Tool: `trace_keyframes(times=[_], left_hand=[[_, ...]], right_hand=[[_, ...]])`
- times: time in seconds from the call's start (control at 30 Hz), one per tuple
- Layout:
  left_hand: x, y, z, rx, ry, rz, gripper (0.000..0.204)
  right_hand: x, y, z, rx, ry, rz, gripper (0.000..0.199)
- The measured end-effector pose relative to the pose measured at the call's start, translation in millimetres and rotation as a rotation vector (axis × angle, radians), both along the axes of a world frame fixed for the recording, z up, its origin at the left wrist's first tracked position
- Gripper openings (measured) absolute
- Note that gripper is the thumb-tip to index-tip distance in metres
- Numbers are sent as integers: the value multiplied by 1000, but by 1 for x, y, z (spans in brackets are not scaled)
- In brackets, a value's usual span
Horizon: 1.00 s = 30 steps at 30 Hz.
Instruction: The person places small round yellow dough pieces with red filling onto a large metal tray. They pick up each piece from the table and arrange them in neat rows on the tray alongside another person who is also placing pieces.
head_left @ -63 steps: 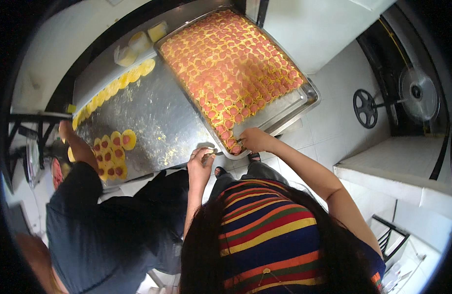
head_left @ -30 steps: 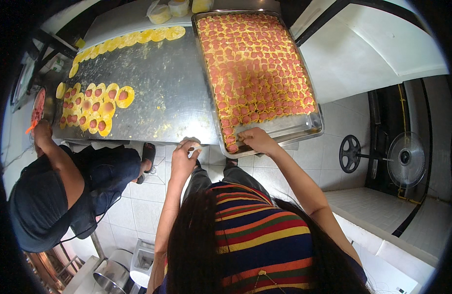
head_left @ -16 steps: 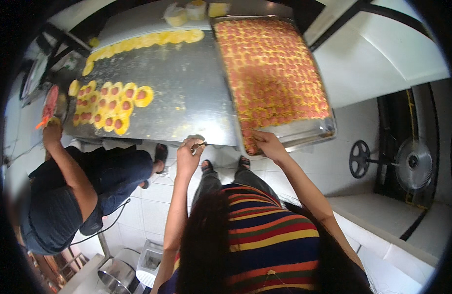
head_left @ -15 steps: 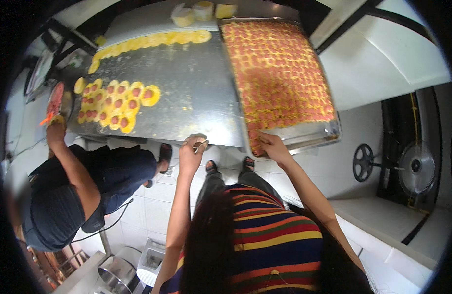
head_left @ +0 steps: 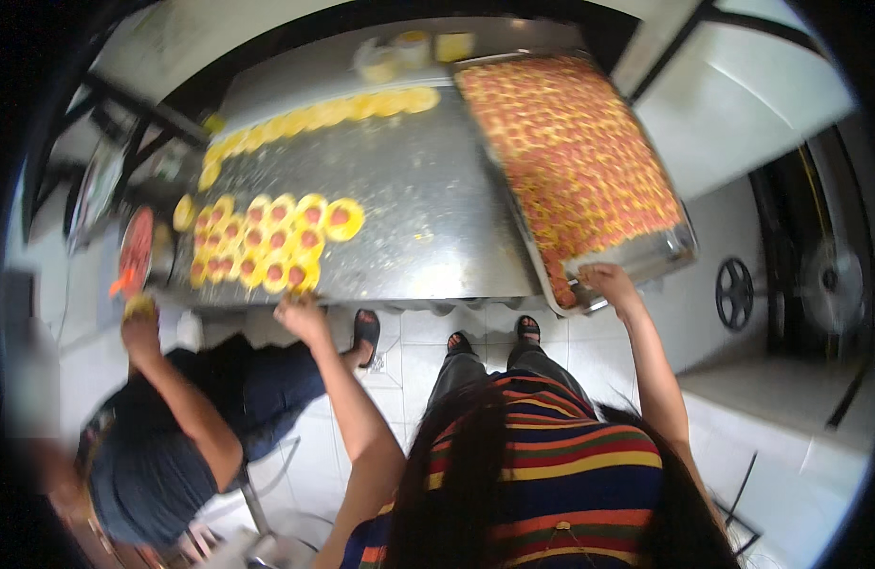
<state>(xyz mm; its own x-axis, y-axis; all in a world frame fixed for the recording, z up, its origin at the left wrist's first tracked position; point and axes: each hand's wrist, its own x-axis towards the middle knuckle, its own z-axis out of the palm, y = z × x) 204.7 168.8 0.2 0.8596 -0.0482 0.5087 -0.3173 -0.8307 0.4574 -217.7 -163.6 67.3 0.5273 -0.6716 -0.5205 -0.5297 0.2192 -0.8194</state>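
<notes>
My left hand (head_left: 304,319) is at the table's near edge, its fingers bent against the nearest yellow dough round (head_left: 304,281), which has red filling in its middle. Blur hides part of this grip. Over the near right part of a large metal tray (head_left: 636,270), my right hand (head_left: 610,284) pinches a small filled dough piece, mostly covered by the fingers. Tightly packed red-and-yellow filled dough pieces (head_left: 580,142) cover most of the tray. A short column of pieces (head_left: 557,275) runs down its near left side.
More filled rounds (head_left: 252,237) lie at the table's left; plain rounds (head_left: 333,114) line its far side. Tubs (head_left: 414,47) stand behind. A co-worker's hand (head_left: 140,332) holds a yellow round beside a bowl of red filling (head_left: 137,245). A black handwheel (head_left: 734,294) is at right.
My left hand has moved left from the table edge to the filled rounds. My right hand has shifted slightly rightward over the tray. The whole view has swung a little.
</notes>
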Motion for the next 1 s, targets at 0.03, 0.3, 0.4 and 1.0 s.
trace_keyframes(times=[0.03,0.3,0.4,1.0], left_hand=[[6,8,-2,65,84,-27,30],[32,16,-11,102,238,-150,35],[29,22,4,86,329,-127,36],[38,26,4,-1153,851,-282,35]], right_hand=[[0,-1,2,-16,24,-71,22],[-13,-9,-1,-77,-7,-368,15],[1,-2,-12,-247,145,-231,17],[40,11,8,-498,517,251,25]])
